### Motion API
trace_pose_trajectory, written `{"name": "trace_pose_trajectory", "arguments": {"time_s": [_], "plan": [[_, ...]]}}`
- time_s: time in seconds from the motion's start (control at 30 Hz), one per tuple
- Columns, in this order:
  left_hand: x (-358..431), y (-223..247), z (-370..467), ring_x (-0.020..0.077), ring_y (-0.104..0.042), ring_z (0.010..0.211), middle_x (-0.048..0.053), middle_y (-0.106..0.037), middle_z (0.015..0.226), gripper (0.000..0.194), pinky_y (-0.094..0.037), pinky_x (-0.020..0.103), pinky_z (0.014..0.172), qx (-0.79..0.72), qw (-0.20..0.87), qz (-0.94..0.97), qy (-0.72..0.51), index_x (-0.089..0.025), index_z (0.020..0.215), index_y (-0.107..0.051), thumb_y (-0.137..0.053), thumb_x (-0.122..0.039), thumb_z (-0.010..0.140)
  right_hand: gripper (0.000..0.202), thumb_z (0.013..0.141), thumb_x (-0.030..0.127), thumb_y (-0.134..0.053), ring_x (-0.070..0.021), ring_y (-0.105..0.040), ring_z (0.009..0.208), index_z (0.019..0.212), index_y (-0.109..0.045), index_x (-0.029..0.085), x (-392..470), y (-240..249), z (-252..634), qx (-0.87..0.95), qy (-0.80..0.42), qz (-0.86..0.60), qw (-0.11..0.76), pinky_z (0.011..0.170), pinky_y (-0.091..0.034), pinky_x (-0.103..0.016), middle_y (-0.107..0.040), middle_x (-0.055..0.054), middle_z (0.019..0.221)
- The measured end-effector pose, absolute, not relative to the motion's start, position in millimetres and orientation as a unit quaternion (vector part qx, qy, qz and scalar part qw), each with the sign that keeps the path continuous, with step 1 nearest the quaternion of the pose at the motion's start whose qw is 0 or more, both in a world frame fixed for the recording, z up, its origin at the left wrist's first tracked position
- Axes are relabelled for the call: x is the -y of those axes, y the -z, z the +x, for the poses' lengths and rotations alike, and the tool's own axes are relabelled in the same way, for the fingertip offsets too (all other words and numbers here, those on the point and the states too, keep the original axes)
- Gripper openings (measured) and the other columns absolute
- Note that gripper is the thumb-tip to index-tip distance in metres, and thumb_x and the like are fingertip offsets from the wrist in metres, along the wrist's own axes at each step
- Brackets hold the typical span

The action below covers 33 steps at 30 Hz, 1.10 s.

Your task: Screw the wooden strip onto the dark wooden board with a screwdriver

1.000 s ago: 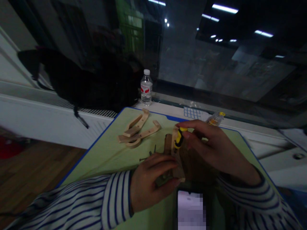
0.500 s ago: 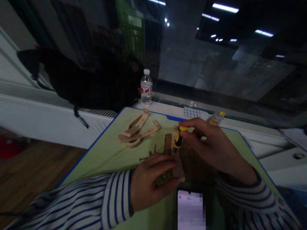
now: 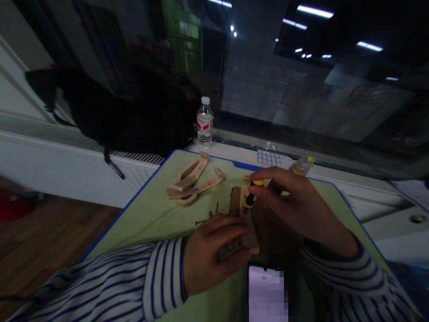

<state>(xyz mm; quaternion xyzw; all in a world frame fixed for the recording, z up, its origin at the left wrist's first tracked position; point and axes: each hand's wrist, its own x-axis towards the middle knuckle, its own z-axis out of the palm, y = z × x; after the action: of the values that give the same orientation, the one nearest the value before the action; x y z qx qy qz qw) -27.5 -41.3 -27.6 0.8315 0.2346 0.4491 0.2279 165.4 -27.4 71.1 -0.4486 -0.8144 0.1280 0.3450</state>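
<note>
My right hand (image 3: 295, 201) pinches the yellow-and-black handle of a short screwdriver (image 3: 250, 200) between thumb and fingers. Its lower end meets a light wooden hook (image 3: 245, 190), near a dark hole in the wood. My left hand (image 3: 214, 255) grips the near end of that hook, fingers on top and thumb at the side. Under the hook lies a darker brown wooden piece (image 3: 234, 201), partly covered by my hands. Several loose screws (image 3: 211, 214) lie just beyond my left hand. More wooden hooks (image 3: 196, 181) are heaped farther left on the table.
The green table (image 3: 140, 223) has a blue edge. A lit phone (image 3: 266, 295) lies near me. Along the windowsill stand a water bottle (image 3: 204, 123) and a clear bag with a yellow top (image 3: 301, 166). A black bag (image 3: 140, 116) rests at the left.
The screwdriver handle has shifted very slightly within my right fingers, which have moved a little. My left hand stays on the wooden hook.
</note>
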Motion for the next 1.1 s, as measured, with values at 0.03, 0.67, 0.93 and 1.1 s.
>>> {"name": "trace_pose_trajectory", "arguments": {"time_s": [0.03, 0.67, 0.93, 1.1], "plan": [[41.3, 27.6, -27.7, 0.0206, -0.065, 0.093, 0.009, -0.070, 0.105, 0.028, -0.056, 0.039, 0.078, -0.235, 0.227, 0.832, -0.449, -0.017, 0.107, -0.064, -0.067, -0.025, 0.080, 0.018, 0.088, 0.032, -0.057, -0.0091, -0.056, 0.060, 0.103, -0.062, 0.023, 28.1, -72.1, 165.8, 0.813, -0.130, -0.454, 0.341, 0.054, -0.045, -0.021, -0.067, 0.000, 0.085], [42.0, 25.9, -28.8, 0.0205, -0.066, 0.093, 0.010, -0.070, 0.104, 0.027, -0.056, 0.036, 0.078, -0.240, 0.217, 0.834, -0.447, -0.015, 0.105, -0.064, -0.067, -0.023, 0.079, 0.024, 0.092, 0.034, -0.049, -0.0107, -0.057, 0.058, 0.111, -0.058, 0.023, 31.3, -75.7, 169.2, 0.809, -0.124, -0.494, 0.292, 0.051, -0.041, -0.021, -0.064, 0.001, 0.074], [41.2, 28.5, -29.1, 0.0203, -0.065, 0.094, 0.009, -0.069, 0.106, 0.029, -0.056, 0.037, 0.079, -0.235, 0.222, 0.835, -0.445, -0.016, 0.107, -0.063, -0.067, -0.022, 0.079, 0.022, 0.091, 0.037, -0.052, -0.0100, -0.056, 0.057, 0.107, -0.056, 0.024, 30.7, -74.3, 169.6, 0.809, -0.111, -0.496, 0.295, 0.051, -0.040, -0.020, -0.061, 0.003, 0.069], [41.5, 29.0, -28.5, 0.0200, -0.065, 0.094, 0.009, -0.069, 0.106, 0.030, -0.055, 0.035, 0.079, -0.240, 0.218, 0.835, -0.444, -0.016, 0.107, -0.062, -0.068, -0.022, 0.078, 0.018, 0.089, 0.037, -0.055, -0.0076, -0.051, 0.052, 0.102, -0.056, 0.024, 29.7, -74.0, 168.6, 0.813, -0.097, -0.486, 0.307, 0.051, -0.039, -0.019, -0.055, 0.006, 0.062]]}}
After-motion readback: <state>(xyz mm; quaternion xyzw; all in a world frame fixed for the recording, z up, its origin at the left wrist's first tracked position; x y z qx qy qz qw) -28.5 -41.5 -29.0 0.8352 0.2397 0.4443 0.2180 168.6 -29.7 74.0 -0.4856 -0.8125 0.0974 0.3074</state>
